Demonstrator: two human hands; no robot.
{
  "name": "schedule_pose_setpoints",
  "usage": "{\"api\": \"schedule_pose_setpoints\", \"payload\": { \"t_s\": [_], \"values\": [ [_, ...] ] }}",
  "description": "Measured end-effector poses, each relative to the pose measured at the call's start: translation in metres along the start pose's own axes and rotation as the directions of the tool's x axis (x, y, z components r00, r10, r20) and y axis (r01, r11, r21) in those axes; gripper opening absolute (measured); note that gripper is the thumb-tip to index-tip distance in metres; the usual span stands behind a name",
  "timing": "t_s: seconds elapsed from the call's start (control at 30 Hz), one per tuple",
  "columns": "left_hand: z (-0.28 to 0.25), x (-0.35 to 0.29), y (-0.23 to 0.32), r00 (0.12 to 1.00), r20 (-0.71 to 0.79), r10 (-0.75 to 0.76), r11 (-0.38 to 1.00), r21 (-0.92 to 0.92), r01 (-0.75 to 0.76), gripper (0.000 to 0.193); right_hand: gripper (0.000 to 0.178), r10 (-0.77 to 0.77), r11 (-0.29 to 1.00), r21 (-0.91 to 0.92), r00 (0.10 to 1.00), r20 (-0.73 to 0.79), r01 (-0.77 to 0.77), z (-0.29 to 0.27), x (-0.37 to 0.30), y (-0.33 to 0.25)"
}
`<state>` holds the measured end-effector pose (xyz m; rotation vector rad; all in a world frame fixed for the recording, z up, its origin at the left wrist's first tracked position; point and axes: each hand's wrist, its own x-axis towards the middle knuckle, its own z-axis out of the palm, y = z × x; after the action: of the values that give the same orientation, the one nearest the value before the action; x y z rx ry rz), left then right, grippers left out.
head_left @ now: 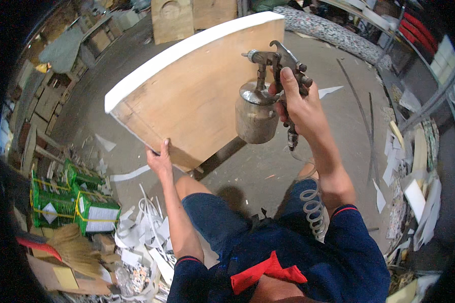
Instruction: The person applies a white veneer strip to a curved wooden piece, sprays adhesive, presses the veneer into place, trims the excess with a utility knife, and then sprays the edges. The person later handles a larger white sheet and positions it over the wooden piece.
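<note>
My right hand is wrapped round the handle of a metal spray gun, held up with its nozzle toward the left. Below the gun hangs its round metal cup, worn and stained. A clear coiled air hose runs near my right arm, below the gun's lower fitting. My left hand grips the near left edge of a curved plywood panel, thumb on its face. White foam lines the panel's long curved top edge. The panel stands tilted in front of my legs; the fingers behind it are hidden.
Green strapped packs, a straw broom and a heap of white scraps lie at the left. Plywood pieces stand at the back. A speckled foam roll lies at the back right, with more foam offcuts along the right.
</note>
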<state>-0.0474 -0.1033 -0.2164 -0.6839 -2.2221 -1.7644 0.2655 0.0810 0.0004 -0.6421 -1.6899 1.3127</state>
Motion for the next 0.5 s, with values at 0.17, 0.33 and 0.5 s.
{"api": "schedule_pose_setpoints", "payload": {
  "t_s": [0.17,0.33,0.5],
  "values": [
    [0.003,0.0,0.002,0.998,0.036,-0.055,0.99,-0.125,0.059,0.048,0.045,0.056,0.998,-0.002,0.988,-0.145,-0.057,-0.027,0.014,0.009],
    [0.002,-0.002,0.006,1.0,0.0,-0.009,0.999,-0.043,0.009,0.044,0.047,0.065,0.995,0.083,0.98,-0.189,-0.05,-0.052,0.03,0.013],
    [0.005,0.002,-0.003,0.997,0.013,-0.077,0.988,-0.136,0.079,0.045,0.051,0.135,0.986,0.13,0.953,-0.273,-0.102,-0.077,0.041,0.011]
  ]
}}
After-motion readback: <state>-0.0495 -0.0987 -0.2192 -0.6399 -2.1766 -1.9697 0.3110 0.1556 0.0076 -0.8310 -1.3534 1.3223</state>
